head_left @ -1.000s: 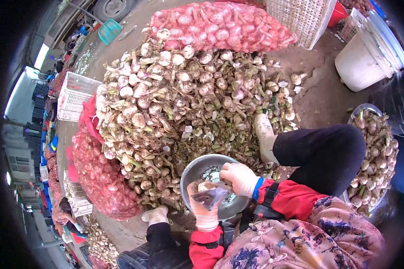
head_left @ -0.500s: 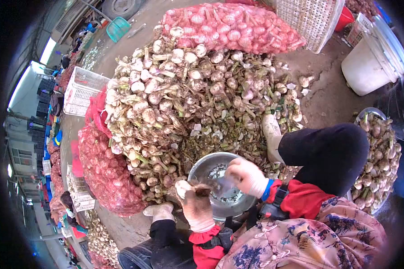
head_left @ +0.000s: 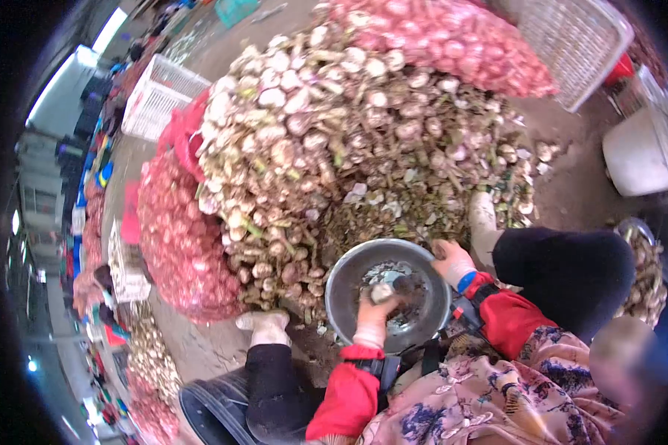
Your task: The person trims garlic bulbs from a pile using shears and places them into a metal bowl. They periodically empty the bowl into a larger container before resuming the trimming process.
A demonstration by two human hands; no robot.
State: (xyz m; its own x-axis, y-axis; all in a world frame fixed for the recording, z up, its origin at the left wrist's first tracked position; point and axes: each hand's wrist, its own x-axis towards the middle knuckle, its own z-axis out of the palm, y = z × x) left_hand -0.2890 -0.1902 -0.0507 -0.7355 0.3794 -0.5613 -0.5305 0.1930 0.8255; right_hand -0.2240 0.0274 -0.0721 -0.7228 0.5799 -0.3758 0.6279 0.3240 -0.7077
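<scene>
A metal basin point(head_left: 335, 297) rests between my legs, with pale peelings and a dark blurred clump lying inside its outline. My left hand point(head_left: 372, 315) is over the basin, closed around a garlic bulb point(head_left: 382, 292) whose white side faces up. At the basin's upper right rim is my right hand point(head_left: 454, 263), its fingers curled. What those fingers hold, if anything, I cannot make out. A large heap of garlic point(head_left: 297, 141) with stems and roots spreads just beyond the basin.
Red net sacks stand at the left point(head_left: 178, 237) and far side point(head_left: 453, 44) of the heap. White crates are at left point(head_left: 156, 100) and upper right point(head_left: 579, 44). A white bucket point(head_left: 642, 152) and more garlic point(head_left: 642, 274) are at right; a black tub point(head_left: 211, 408) is lower left.
The view has shifted. My left hand has brought the garlic bulb from the basin's left side to over it. My right hand has moved from above the basin to its right rim.
</scene>
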